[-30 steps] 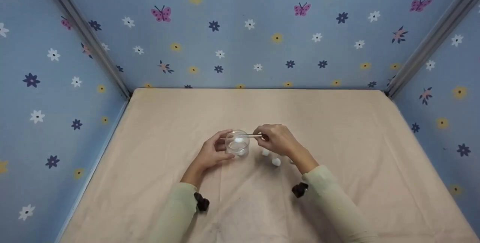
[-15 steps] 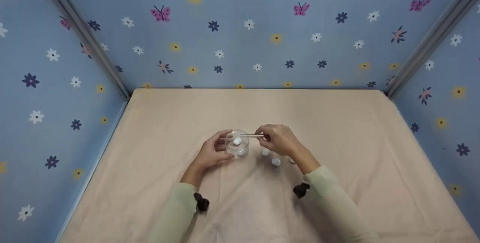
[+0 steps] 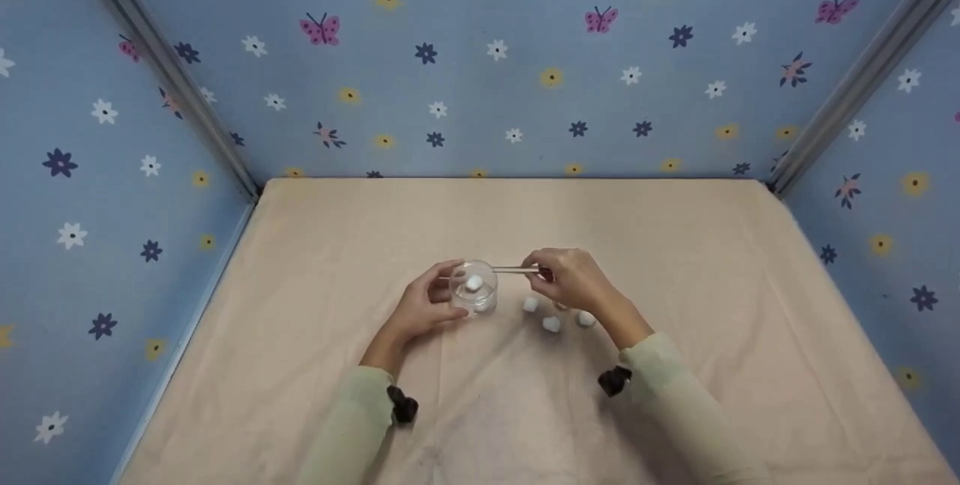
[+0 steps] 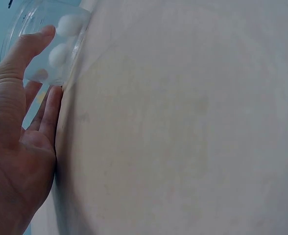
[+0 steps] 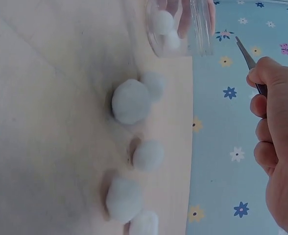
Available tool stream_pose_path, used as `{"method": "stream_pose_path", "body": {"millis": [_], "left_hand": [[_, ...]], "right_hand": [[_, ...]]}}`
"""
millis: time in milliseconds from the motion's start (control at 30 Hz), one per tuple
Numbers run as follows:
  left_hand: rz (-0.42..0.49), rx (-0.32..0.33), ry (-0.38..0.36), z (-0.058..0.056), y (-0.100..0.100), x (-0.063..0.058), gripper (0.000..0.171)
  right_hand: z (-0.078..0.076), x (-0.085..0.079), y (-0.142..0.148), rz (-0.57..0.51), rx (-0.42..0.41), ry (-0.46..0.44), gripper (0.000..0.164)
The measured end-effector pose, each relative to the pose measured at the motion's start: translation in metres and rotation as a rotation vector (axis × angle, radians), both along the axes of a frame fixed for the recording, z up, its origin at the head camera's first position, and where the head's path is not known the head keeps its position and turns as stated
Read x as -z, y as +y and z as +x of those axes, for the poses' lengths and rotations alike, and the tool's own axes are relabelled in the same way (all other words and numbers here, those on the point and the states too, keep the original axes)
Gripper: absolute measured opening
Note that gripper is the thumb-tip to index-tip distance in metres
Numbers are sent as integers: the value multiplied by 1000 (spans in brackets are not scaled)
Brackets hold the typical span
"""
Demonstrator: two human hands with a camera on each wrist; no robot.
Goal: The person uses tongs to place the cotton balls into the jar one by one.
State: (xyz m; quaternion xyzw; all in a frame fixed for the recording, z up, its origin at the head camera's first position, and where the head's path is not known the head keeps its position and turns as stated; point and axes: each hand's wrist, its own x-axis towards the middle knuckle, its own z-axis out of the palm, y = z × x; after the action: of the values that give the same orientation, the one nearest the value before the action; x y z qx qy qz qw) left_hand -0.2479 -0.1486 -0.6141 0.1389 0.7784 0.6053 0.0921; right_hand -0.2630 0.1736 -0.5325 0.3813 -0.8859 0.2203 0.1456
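Observation:
My left hand [image 3: 424, 306] holds a clear jar [image 3: 490, 296] on the cloth, thumb on the near side and fingers round the far side. Inside the jar are several white cotton balls [image 4: 69, 25], with one cotton ball [image 3: 474, 283] showing through the mouth in the head view. My right hand [image 3: 574, 277] pinches metal tweezers [image 3: 513, 270], pointing left with their tips at the jar's right rim. In the right wrist view, nothing sits between the tweezers' tips [image 5: 239, 44]. Loose cotton balls [image 3: 551, 324] lie below the right hand, some partly hidden by it.
A pale peach cloth [image 3: 360, 230] covers the table. Several loose cotton balls [image 5: 131, 101] are strung out on it to the right of the jar. Blue flowered panels [image 3: 480, 80] enclose the back and both sides, with grey posts [image 3: 176, 73] at the corners.
A cotton ball has come to show inside the jar's mouth, off the tweezers. My right hand has drawn the tweezers back to the right, uncovering another loose cotton ball. The left hand stays put.

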Motion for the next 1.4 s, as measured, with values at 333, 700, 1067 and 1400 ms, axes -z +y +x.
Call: {"method": "stream_pose_path", "body": {"millis": [333,700,1067,1400], "left_hand": [[2,-2,-3,2,0,-3,89],[-7,-19,-33,1,1,-2,90],[2,-16,-26,2,0,-2,88],[16,-7,-32,2,1,-3,88]], "right_hand": [[2,4,15,-11,4,20,12],[3,6,33,-20,44,-1,11],[2,12,50,-21,93,-4,13],[5,12,55,10,73,-28,14]]}}
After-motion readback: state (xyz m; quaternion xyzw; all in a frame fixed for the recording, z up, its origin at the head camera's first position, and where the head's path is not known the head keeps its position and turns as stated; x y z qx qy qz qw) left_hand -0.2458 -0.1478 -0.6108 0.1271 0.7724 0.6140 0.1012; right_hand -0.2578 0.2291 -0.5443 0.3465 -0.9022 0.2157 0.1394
